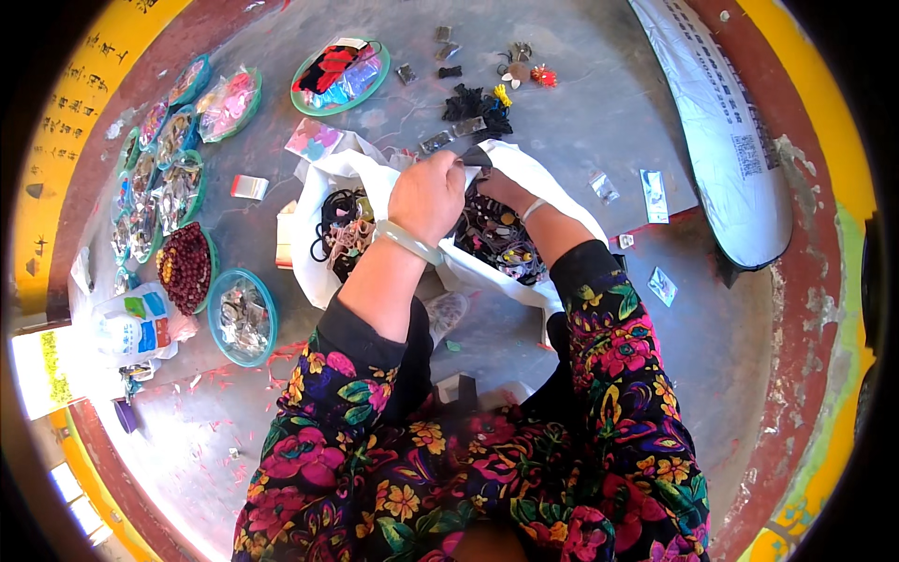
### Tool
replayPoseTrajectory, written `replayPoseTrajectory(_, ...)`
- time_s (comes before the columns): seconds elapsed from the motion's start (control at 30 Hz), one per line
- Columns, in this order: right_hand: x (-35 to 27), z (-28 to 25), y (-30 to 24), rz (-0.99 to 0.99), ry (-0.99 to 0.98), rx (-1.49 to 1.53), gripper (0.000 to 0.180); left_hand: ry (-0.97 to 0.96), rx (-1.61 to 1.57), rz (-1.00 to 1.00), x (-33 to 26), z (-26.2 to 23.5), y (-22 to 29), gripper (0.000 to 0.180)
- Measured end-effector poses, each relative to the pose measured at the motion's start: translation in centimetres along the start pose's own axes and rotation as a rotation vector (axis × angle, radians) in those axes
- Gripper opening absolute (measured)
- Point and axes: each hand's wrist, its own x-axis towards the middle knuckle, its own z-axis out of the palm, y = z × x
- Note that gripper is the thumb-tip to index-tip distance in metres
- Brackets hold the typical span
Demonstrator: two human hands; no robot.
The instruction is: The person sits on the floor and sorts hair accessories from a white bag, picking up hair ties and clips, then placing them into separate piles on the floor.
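Two white bags stand side by side in front of me. In the left bag (311,245) lie black and beige hair ties (348,229). The right bag (562,208) holds a pile of dark hair ties (499,245) with small coloured bits. My left hand (429,199) is closed above where the bags meet, a pale bangle on its wrist. A dark grey flat piece (476,156) shows beside its fingers; what they grip is hidden. My right hand (504,191) reaches into the far side of the right bag, its fingers mostly out of sight.
Green baskets of small packaged goods stand at the left, near dark red beads (185,267) and a blue basket (243,318). A round tray (340,78) lies beyond the bags, with black cords (476,110) to its right. A long silver board-shaped thing (726,140) lies at the right.
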Motion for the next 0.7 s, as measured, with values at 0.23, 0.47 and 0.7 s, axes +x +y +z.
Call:
replayPoseTrajectory(0.23,-8.1,-0.5,-3.0,-0.08,0.307,-0.076,0.025,-0.017,0.012,-0.034,0.0,-0.7,-0.3,0.021)
replayPoseTrajectory(0.47,-16.3,-0.4,-0.9,-0.116,-0.007,-0.31,0.048,-0.091,0.019,0.035,-0.8,-1.1,-0.1,0.023)
replayPoseTrajectory(0.7,-19.3,-1.1,-2.4,-0.008,-0.231,-0.246,0.033,-0.268,0.044,0.069,-1.8,-1.3,1.8,0.023)
